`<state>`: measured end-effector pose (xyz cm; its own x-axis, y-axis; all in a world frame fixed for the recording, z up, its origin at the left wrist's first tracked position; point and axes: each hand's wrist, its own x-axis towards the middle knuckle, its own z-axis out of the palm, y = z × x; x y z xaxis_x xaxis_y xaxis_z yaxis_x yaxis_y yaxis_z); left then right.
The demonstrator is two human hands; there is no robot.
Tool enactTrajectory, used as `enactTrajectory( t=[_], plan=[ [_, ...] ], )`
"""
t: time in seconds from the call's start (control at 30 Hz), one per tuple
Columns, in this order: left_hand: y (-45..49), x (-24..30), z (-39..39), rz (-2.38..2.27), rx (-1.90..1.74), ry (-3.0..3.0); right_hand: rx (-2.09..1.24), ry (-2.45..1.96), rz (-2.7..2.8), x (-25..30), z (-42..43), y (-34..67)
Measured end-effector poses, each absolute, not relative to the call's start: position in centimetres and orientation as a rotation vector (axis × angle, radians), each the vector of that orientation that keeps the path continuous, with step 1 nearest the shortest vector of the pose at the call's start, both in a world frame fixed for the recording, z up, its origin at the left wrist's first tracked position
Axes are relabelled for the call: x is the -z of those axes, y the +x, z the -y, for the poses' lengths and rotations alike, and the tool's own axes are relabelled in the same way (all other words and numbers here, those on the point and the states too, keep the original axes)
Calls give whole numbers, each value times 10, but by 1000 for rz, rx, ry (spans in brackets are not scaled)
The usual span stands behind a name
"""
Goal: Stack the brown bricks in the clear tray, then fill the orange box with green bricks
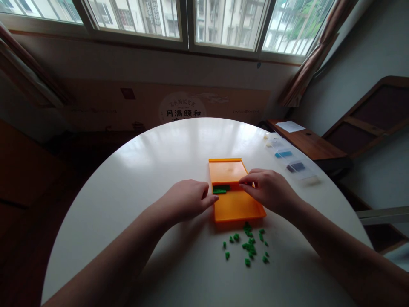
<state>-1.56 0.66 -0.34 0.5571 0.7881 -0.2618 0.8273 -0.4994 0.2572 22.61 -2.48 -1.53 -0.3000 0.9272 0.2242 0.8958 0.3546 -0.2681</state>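
Observation:
An orange tray (227,169) lies on the round white table (153,170), a little right of centre. Inside it, at its left wall, sits a small green block assembly (221,188). My left hand (187,200) rests on the table against the tray's left edge, fingers curled, index fingertip close to the green assembly. My right hand (268,189) lies over the tray's right side, thumb and fingers pinched together just right of the assembly; what they pinch is too small to make out. Several loose green bricks (249,247) are scattered on the table in front of the tray.
Clear plastic bags of small parts (290,160), one with blue pieces, one with dark ones, lie at the table's right edge. A wooden desk with a sheet of paper (290,126) stands beyond. A window and curtains fill the back wall.

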Motion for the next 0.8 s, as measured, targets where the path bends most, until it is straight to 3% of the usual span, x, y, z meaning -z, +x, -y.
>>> enactTrajectory(
  t=[0.8],
  plan=[
    [-15, 3, -7, -1347, 134, 2434, -156, -1224, 2395, 33, 21, 229]
  ],
)
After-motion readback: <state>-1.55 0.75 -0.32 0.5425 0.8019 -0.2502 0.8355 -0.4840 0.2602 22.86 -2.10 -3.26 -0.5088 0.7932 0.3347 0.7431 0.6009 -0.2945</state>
